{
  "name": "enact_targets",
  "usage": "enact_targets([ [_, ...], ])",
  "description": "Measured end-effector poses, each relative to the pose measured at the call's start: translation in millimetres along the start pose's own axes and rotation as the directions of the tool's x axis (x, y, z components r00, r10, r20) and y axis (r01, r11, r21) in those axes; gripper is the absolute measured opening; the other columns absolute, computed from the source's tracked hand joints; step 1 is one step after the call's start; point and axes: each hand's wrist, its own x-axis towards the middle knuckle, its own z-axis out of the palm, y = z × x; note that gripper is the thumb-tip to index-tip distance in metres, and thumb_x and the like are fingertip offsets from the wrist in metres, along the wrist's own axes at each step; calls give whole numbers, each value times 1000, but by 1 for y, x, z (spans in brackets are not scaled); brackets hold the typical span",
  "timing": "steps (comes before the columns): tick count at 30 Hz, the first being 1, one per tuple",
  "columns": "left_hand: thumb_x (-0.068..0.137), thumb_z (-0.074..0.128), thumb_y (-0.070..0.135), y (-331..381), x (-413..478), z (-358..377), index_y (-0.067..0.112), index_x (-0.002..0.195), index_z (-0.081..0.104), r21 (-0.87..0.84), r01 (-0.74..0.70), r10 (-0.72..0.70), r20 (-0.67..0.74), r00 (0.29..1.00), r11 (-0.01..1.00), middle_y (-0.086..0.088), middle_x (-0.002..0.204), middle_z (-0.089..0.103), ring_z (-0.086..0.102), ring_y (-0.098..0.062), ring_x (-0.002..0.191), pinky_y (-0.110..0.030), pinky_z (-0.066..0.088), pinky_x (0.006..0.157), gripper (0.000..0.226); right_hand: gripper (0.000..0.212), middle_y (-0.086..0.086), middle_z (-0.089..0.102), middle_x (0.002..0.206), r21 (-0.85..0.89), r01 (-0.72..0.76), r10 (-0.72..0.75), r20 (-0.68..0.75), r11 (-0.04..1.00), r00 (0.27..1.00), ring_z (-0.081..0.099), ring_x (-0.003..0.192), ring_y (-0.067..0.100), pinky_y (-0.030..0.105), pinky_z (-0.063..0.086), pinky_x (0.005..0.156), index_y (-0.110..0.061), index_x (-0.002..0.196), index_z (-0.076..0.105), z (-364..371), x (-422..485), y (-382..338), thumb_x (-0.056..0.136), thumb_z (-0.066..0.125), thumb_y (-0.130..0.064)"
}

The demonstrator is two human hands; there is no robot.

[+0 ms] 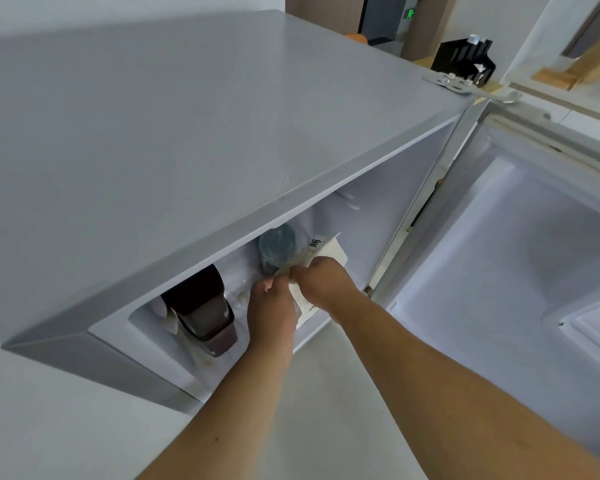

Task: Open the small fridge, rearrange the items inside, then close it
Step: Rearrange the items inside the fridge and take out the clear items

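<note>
I look down on a small grey fridge (194, 126) whose door (520, 258) is swung open to the right. Inside, a dark bottle (205, 306) lies at the left, a clear bluish bottle (278, 244) stands further back, and a white carton with black print (326, 247) sits at the right. Both hands reach into the compartment. My left hand (272, 306) and my right hand (323, 282) meet at a white packet (300, 303) in front of the carton, fingers pinched on it. Much of the packet is hidden by the hands.
The fridge's flat top hides most of the interior. The open door's white inner liner fills the right side. A metal hinge (465, 83) sits at the top corner. Behind it stand a black holder (465, 60) and wooden furniture. The pale floor (326, 393) lies below.
</note>
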Motion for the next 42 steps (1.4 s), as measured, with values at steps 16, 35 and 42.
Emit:
enact_targets([
  [16, 83, 51, 43, 11, 6, 8, 36, 103, 66, 28, -83, 81, 66, 994, 996, 9, 105, 73, 66, -18, 103, -51, 53, 101, 26, 32, -2, 57, 68, -141, 69, -69, 8, 988, 998, 54, 60, 11, 23, 34, 49, -20, 69, 58, -17, 7, 0, 93, 59, -41],
  [35, 97, 58, 52, -23, 17, 20, 39, 128, 53, 33, 253, -253, 244, 936, 967, 7, 118, 65, 72, -17, 96, -35, 56, 73, 34, 21, 6, 60, 92, -260, 116, -145, -94, 959, 985, 59, 67, 22, 29, 40, 50, -23, 88, 55, -37, 19, 20, 97, 56, -41],
  [42, 101, 55, 48, -20, 28, 35, 38, 125, 56, 25, 347, -333, 349, 876, 938, 4, 127, 64, 68, -18, 106, -38, 56, 78, 26, 21, 9, 64, 107, -282, 117, -169, -168, 952, 971, 63, 76, 24, 32, 53, 58, -19, 117, 61, -46, 31, 27, 100, 58, -31],
])
